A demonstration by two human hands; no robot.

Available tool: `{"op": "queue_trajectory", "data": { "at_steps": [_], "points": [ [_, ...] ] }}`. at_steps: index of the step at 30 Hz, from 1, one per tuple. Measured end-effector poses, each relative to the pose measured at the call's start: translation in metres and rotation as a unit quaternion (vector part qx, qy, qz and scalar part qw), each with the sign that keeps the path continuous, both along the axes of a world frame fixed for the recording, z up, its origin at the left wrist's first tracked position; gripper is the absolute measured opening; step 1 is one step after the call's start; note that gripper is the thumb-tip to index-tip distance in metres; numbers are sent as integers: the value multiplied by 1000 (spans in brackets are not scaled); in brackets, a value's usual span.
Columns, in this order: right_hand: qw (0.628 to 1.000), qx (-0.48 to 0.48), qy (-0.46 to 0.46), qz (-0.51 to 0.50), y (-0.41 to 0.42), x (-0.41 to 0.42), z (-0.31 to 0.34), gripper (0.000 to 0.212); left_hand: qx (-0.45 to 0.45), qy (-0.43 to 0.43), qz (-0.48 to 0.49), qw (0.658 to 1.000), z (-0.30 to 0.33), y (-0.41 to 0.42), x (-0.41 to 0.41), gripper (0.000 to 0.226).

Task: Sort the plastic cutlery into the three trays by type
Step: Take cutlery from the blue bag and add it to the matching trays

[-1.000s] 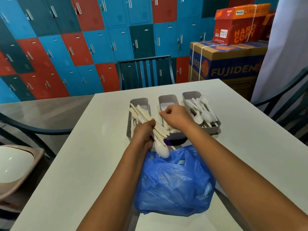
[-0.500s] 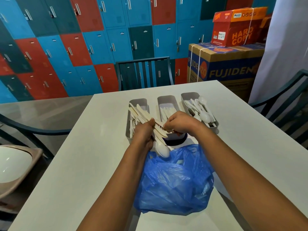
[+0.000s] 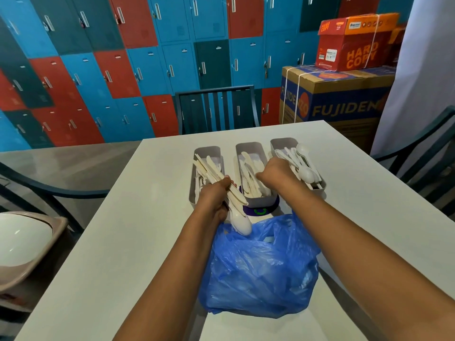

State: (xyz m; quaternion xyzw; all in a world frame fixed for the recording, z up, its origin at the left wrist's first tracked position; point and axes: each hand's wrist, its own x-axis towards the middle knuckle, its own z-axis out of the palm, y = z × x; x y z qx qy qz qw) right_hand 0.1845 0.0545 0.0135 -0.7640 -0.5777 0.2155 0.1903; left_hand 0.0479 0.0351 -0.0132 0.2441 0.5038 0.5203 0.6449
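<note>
1. Left hand [image 3: 213, 198] is grasping a mixed bundle of white plastic cutlery [image 3: 221, 183]; its grip is clenched around the middle of the bundle, handles fanning out beyond the grip over the left tray [image 3: 208, 153], a spoon bowl sticking out on the near side.
2. Right hand [image 3: 277, 174] is hovering over the gap between the middle tray [image 3: 248, 147] and the right tray [image 3: 282, 142]; fingers are curled downward, but I cannot tell whether its grip is holding a piece.
3. The three grey trays are standing side by side on the bench [image 3: 123, 242], just beyond both grips. Left tray is holding a few pieces, middle tray flat white pieces, right tray spoons [image 3: 305, 172].
4. A crumpled blue plastic bag [image 3: 261, 267] is lying on the bench on the near side of the grips, between the forearms. A dark purple round object [image 3: 258, 211] is peeking out under the middle tray's near end.
5. Bench surface is showing as plain white, matte, square-cornered. A grey table [image 3: 61, 166] is adjoining it to the left of the left grip.
6. Room: a wall of blue, red and dark teal lockers [image 3: 147, 57] is running behind; a dark chair [image 3: 216, 109] is standing at the bench's far edge; stacked cardboard boxes [image 3: 344, 82] are sitting beyond the right grip.
</note>
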Motion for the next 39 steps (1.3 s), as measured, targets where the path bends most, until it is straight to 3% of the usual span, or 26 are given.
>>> {"op": "queue_trajectory", "data": {
  "at_steps": [5, 9, 16, 22, 24, 28, 36, 39],
  "points": [
    [994, 56, 57, 73, -12, -14, -3, 42, -3, 17, -13, 1000, -1, -3, -2, 15],
    [966, -21, 177, 185, -26, -26, 3, 27, -7, 36, 6, 999, 1, -1, -4, 31],
    [949, -56, 254, 176, -35, -20, 7, 10, 10, 65, -2, 998, 0, -6, -2, 35],
    [947, -36, 298, 117, -37, -10, 6, 6, 20, 28, 17, 999, 2, -7, 2, 13],
    [961, -13, 260, 88, -33, -3, 3, 10, 15, 30, 23, 999, 1, -8, 1, 7],
    [992, 4, 122, 15, -18, 7, -2, 11, 14, 23, 29, 999, 0, -9, 0, 20],
    [999, -4, 34, -19, -2, -2, -5, 21, 8, 7, 6, 1000, 4, -8, -2, 20],
    [1000, 2, -7, -14, 3, -6, -6, 14, 3, 5, -5, 1000, 3, -3, -8, 18]
  ]
}}
